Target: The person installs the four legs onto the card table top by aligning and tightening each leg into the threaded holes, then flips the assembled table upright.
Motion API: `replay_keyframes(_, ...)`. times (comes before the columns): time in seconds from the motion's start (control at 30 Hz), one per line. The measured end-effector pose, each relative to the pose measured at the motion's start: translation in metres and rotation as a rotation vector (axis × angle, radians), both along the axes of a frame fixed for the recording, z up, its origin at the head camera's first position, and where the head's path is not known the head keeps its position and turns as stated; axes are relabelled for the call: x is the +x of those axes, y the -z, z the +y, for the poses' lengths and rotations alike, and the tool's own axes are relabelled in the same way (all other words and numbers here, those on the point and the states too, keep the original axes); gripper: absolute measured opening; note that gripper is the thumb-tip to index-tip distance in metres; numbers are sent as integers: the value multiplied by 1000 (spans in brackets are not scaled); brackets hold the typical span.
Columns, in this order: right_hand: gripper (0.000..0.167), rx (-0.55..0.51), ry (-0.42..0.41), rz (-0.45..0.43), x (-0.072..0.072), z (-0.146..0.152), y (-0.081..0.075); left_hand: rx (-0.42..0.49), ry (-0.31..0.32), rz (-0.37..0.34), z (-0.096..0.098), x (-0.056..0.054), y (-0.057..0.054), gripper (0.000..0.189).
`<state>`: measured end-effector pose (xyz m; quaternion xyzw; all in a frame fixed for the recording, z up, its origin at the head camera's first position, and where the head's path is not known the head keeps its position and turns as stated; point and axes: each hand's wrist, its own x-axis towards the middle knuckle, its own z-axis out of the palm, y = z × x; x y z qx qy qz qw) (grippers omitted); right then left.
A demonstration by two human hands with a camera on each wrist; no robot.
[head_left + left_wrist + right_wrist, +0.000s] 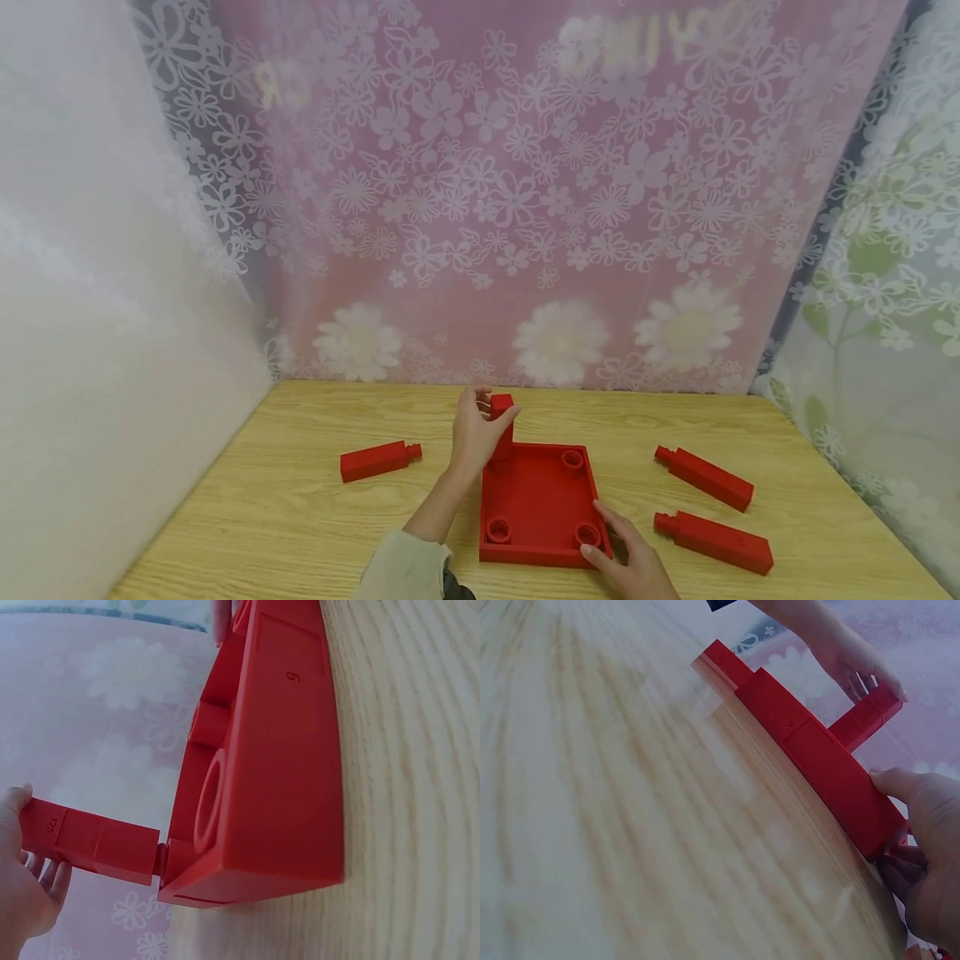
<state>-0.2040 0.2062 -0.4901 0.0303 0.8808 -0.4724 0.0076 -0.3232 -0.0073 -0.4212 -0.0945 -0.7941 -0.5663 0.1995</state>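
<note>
In the head view a red square tray-like piece [534, 496] lies on the table with its raised rim upward and round sockets at its corners. My left hand [472, 437] grips a red square-section leg [502, 407], held upright over the far left corner. The left wrist view shows this leg [112, 841] with its narrow end right at the corner socket; the fingers wrap its other end. My right hand [632, 557] holds the piece at its near right corner, thumb [896, 782] on its side in the right wrist view. The far left socket is hidden behind the leg.
Another red leg [375, 461] lies to the left on the wooden table [285, 533]. Two more, an upper leg [708, 478] and a lower leg [716, 542], lie to the right. A flowered pink curtain [480, 208] hangs behind the table, with pale sheets at both sides.
</note>
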Motion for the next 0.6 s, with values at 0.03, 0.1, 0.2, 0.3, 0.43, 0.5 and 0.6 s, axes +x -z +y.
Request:
replay_keyframes(0.03,78,-5,-1,-1,0,0,0,18,1,-5,0,1,1,43)
replay_keyframes(0.1,78,-17,1,-5,0,0,1,45,16,-3,-1,2,2,42)
replay_keyframes(0.2,77,-22,1,-1,1,0,-1,51,65,18,-4,3,4,39)
replay_keyframes(0.3,78,-29,4,0,1,0,-2,52,108,22,-7,3,6,35)
replay_keyframes(0.43,79,-35,5,-1,2,0,-1,28,118,-10,-8,3,5,30)
replay_keyframes(0.5,78,-30,3,0,2,0,0,-7,114,-20,-9,2,5,29)
replay_keyframes(0.6,76,-13,-1,4,1,0,1,-68,103,-21,-9,2,4,31)
